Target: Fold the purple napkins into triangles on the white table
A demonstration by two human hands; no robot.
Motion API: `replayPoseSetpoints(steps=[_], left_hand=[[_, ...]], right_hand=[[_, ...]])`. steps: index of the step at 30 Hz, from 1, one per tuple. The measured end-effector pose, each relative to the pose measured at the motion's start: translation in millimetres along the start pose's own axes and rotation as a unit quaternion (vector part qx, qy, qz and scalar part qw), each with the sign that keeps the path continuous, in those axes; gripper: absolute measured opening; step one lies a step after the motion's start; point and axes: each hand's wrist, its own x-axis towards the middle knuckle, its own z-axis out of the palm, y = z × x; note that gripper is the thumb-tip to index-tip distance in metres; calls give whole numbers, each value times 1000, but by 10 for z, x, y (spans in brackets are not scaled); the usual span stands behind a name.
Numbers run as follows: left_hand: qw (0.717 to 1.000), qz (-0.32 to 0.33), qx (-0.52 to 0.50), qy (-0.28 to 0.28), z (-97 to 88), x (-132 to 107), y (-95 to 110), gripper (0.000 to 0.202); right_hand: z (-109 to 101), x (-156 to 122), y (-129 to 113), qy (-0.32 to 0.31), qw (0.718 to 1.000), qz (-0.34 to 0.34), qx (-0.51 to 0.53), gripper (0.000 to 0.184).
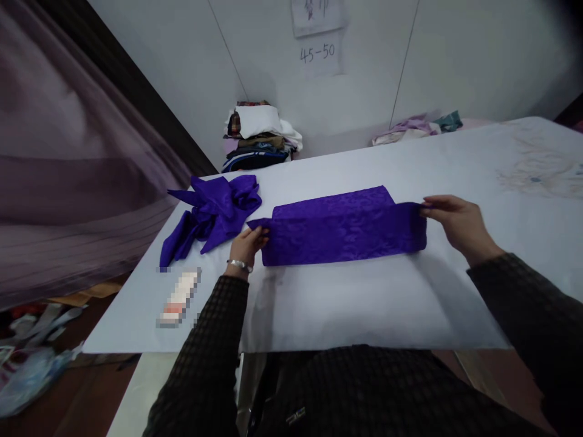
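Observation:
A folded purple patterned cloth [337,233] is stretched sideways over the white table in front of me. Its left end is pinched by my left hand [248,246], which wears a bracelet. At the upper right corner, my right hand [450,218] grips the same cloth between thumb and fingers. The near layer hangs lower than the far layer, whose top edge shows behind it. Left of my left hand lies a crumpled heap of purple cloth [218,209], apart from the held piece.
On the white table [346,309], a blurred-out flat object [180,297] lies at left. Folded clothes [259,136] are stacked against the wall, with more fabric [414,128] to their right. A sheer curtain [77,152] hangs along the left. Plastic bags [36,376] lie on the floor.

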Motion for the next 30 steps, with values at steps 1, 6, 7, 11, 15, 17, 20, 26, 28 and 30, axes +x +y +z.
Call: replayPoseSetpoints(steps=[1, 6, 7, 11, 15, 17, 20, 26, 28, 30], left_hand=[[999, 0, 31, 7, 73, 154, 8, 20], [994, -6, 106, 29, 383, 791, -54, 20], [992, -7, 120, 34, 422, 885, -84, 21], [982, 4, 178, 57, 475, 1183, -217, 25], [970, 29, 229, 72, 427, 1367, -319, 29], [966, 36, 244, 74, 403, 1398, -350, 31], [965, 42, 249, 69, 387, 1378, -379, 32], [968, 41, 240, 60, 435, 1295, -359, 32], [968, 52, 238, 61, 455, 1256, -304, 32], [969, 73, 230, 57, 450, 1173, -235, 29]], right_hand=[[78, 162, 44, -1, 1000, 10, -2, 27], [440, 857, 381, 30, 998, 55, -20, 16], [495, 952, 456, 37, 997, 60, -23, 17], [639, 1185, 712, 39, 996, 70, -32, 16], [682, 1278, 870, 31, 997, 65, -42, 16], [676, 1299, 916, 24, 997, 66, -45, 16], [644, 1308, 953, 15, 996, 69, -51, 16], [635, 1297, 940, 1, 994, 85, -65, 15], [650, 1284, 904, 0, 994, 84, -68, 14], [639, 1246, 848, -6, 994, 75, -73, 14]])
